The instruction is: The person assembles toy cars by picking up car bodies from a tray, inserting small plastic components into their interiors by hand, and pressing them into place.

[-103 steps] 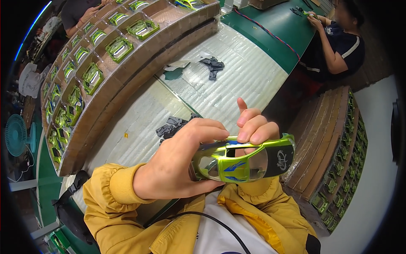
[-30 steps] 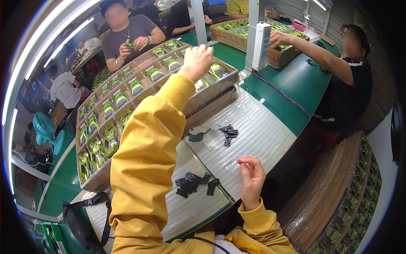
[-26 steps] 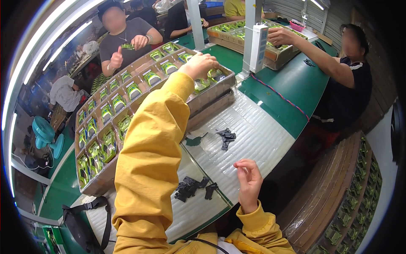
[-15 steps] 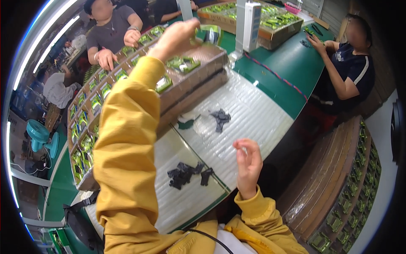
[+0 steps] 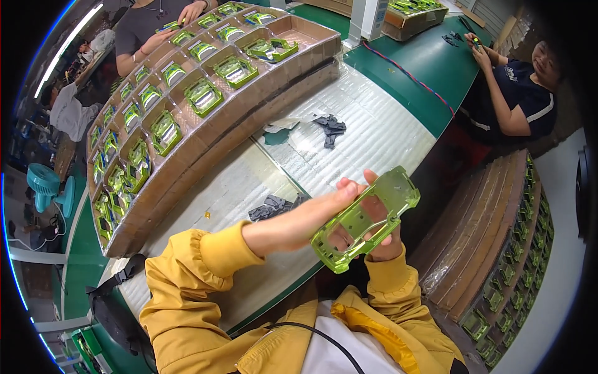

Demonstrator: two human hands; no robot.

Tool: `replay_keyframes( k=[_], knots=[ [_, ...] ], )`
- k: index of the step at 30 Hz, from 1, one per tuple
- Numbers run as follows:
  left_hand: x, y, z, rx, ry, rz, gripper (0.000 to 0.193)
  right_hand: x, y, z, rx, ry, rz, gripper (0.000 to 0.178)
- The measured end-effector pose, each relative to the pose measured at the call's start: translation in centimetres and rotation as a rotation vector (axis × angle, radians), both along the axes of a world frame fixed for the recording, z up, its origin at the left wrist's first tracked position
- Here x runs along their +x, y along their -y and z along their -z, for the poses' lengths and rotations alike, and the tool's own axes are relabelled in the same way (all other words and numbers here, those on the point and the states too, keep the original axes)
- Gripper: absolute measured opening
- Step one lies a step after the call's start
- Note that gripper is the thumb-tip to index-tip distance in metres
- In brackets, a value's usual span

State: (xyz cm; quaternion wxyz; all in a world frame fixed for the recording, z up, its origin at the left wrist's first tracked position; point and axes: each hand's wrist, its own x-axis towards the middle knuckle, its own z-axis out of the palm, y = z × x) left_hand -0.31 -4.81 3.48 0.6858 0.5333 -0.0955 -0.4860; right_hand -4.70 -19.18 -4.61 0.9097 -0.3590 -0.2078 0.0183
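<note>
A translucent green plastic housing (image 5: 400, 187) with a rectangular window is tilted up in front of me, above the near edge of the bench. My left hand (image 5: 311, 218) pinches its left side, the fingers along its upper edge. Behind and under it, my right hand (image 5: 389, 246) supports the lower right side; part of that hand is hidden by the housing and shows through the window. Small dark grey pieces lie in two piles: one pile (image 5: 269, 207) is just beyond my left wrist, another (image 5: 330, 129) farther off on the padded bench cover (image 5: 374, 124).
A cardboard tray (image 5: 205, 146) with compartments of green housings stands at the far left. Stacked trays (image 5: 479, 249) are at my right. A person (image 5: 149, 31) works across the tray; another (image 5: 514, 87) sits at right. A twisted cord (image 5: 408, 84) crosses the green bench.
My left hand has come back from over the compartment tray to in front of me with a green housing. My right hand, empty before, now holds it too. My view has shifted slightly.
</note>
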Motion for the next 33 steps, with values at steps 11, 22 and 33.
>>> replay_keyframes(
  k=[11, 22, 33],
  knots=[
    [13.7, -0.7, 6.0, 0.588, 1.665, -0.270, 0.017, -0.8, -0.1, -0.6, -0.052, -0.294, 0.409, 0.087],
    [3.7, -0.8, 1.0, 0.085, 0.981, -0.221, 0.013, -0.4, -2.1, -2.1, -0.091, -0.269, 0.466, 0.077],
    [2.6, -0.4, 0.2, 0.278, 1.143, -0.220, 0.013, -0.8, -2.9, -2.1, -0.205, -0.254, 0.488, 0.074]
  ],
)
